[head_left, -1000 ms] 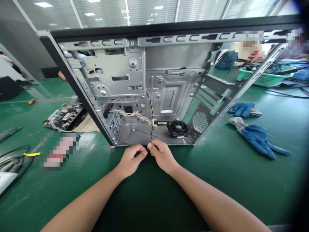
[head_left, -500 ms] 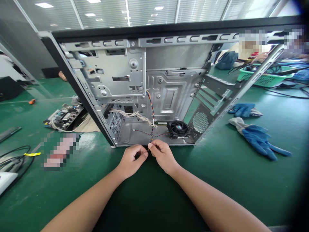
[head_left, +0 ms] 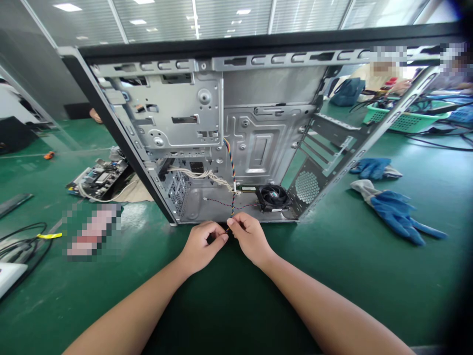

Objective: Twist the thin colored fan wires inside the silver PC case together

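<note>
An open computer case [head_left: 185, 103] stands on the green table, its bare metal inside facing me. A twisted multicoloured cable [head_left: 232, 167] hangs from beneath its drive bay and runs down over the lower front edge. My left hand [head_left: 205, 244] pinches the low end of this cable between thumb and fingers. Close beside it, my right hand [head_left: 250, 236] pinches the same cable slightly higher. The cable's tip is hidden by my fingers. On the case floor lie a black cooling fan [head_left: 273, 197], a green memory stick [head_left: 246, 189] and a bundle of white wires [head_left: 199, 173].
Blue gloves [head_left: 393, 209] lie to the right, with a green basket [head_left: 417, 118] of cables behind them. At left are a circuit board assembly [head_left: 99, 177], a blurred pinkish object [head_left: 94, 231] and black cables [head_left: 33, 241]. A person [head_left: 380, 81] sits at the far right.
Both hands keep their pinch on the cable with barely any movement. The case looks unchanged.
</note>
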Tool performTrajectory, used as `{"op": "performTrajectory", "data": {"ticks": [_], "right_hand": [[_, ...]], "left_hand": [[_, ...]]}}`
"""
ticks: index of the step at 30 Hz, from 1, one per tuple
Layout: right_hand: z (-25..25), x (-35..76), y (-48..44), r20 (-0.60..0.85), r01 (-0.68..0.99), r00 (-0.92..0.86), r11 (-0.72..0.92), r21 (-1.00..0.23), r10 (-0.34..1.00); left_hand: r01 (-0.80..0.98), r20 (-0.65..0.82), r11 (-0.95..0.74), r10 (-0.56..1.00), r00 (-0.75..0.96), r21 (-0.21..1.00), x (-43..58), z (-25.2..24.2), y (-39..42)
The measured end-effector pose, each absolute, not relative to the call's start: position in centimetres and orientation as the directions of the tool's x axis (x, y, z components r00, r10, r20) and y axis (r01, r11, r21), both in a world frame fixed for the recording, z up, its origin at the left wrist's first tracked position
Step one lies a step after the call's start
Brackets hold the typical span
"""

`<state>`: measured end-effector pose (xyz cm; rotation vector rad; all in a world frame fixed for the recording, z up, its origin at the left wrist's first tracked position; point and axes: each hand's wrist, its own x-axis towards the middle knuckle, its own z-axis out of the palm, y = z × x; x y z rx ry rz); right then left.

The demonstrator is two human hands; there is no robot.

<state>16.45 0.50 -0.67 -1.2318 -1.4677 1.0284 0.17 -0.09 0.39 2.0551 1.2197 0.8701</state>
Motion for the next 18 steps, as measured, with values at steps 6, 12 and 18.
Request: {"op": "performTrajectory", "data": {"ticks": [6,12,18], "right_hand": [[-0.44,16.46,0.46,0.126,0.190,-0.091,0.141,-0.972,0.988],[-0.61,16.56,0.49,0.118,0.140,-0.111,0.133,-0.981,0.987],[-0.66,16.40,0.51,0.108,0.093,-0.117,0.119,-0.989,0.987]], "left_hand": [[0.462,0.167,-0.347,0.907,0.386,0.816,0.14,0.48,-0.06],[0.427,0.146,-0.321,0.907,0.394,0.845,0.18,0.57,0.02],[0.410,0.142,-0.317,0.904,0.403,0.855,0.18,0.41,0.19]]}}
